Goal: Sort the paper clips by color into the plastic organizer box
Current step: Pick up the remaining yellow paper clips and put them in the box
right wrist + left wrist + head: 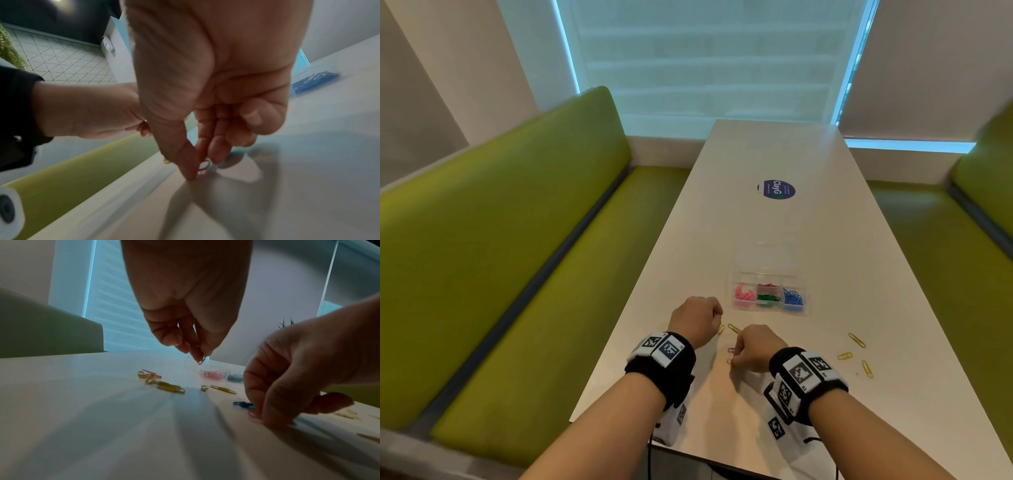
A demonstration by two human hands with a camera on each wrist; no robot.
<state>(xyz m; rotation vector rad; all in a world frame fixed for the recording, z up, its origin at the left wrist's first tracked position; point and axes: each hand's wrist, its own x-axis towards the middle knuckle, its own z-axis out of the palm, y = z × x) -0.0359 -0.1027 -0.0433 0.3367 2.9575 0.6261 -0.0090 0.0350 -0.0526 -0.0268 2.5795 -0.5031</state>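
Note:
The clear plastic organizer box (770, 310) stands open on the white table, with pink (743, 294), red and green (768, 294) and blue clips (793, 298) in separate compartments. My left hand (200, 357) hovers just above the table and pinches a thin dark paper clip (200, 362) whose colour I cannot tell. My right hand (202, 167) is down on the table, thumb and fingers pinching a red clip (204, 165). A blue clip (242, 404) lies beside it. Several yellow clips and a pink one (162, 382) lie below the left hand.
More yellow clips (856, 340) are scattered to the right of my right hand. A round blue sticker (777, 189) lies farther along the table. Green benches (534, 240) flank the table on both sides. The near left table edge is close to my wrists.

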